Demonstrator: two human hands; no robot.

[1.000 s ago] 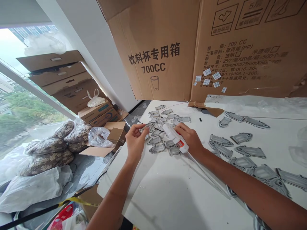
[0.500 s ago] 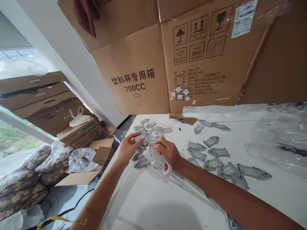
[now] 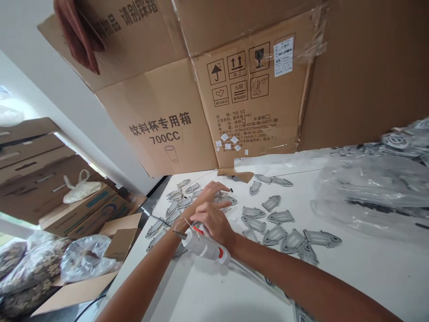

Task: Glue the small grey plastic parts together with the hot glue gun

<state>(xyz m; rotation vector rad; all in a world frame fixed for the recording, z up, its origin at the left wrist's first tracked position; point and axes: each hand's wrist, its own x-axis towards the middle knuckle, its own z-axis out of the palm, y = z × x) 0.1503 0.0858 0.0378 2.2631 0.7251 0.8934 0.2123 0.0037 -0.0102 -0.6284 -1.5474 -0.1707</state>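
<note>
Glue gun [image 3: 204,247] closed in my right grip [image 3: 213,219], left grip [image 3: 205,199] lying open on grey flat pieces [image 3: 228,201]

My right grip wraps the white body, and my left grip is spread and touches the pieces on the white counter [image 3: 201,299]. Many pieces lie in two groups there; I cannot see glue on them. Left grip no more pinches one piece up, as in the earlier frame.

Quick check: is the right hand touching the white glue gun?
Touching. The head view shows the right hand lying on the glue gun, its lower edge meeting the white body with no gap.
</note>
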